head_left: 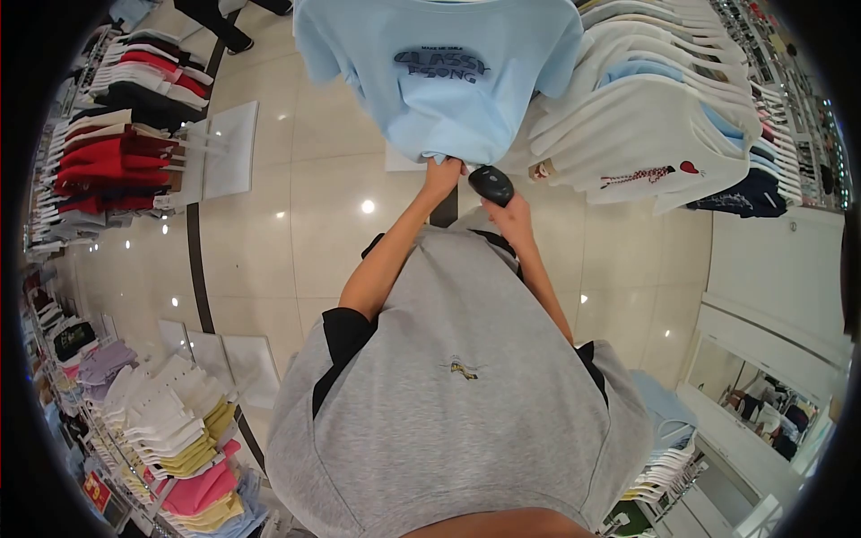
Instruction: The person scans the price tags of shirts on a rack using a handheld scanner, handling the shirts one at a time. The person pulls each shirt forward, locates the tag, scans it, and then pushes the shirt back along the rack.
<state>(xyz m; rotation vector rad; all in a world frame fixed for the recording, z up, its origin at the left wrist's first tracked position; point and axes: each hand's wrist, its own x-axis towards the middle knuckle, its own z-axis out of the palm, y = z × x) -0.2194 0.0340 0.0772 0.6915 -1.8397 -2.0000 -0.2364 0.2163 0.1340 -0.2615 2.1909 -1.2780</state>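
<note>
A light blue T-shirt [439, 99] with dark printed lettering hangs in front of me at the top centre. My left hand [441, 177] is closed on its bottom hem, which bunches up at the fingers. Just to the right, my right hand [511, 220] is wrapped round the lower end of a black handheld scanner [491, 185]. The scanner's rounded head is close to the hem and to my left fingers. Part of my right fingers is hidden behind the scanner.
White shirts [655, 134] hang on a rack at the upper right. Red and dark clothes [117, 161] hang at the left, with white and yellow ones [170, 412] lower down. A white platform [230, 148] stands on the tiled floor. Someone's dark-clothed leg [218, 22] shows at the top left.
</note>
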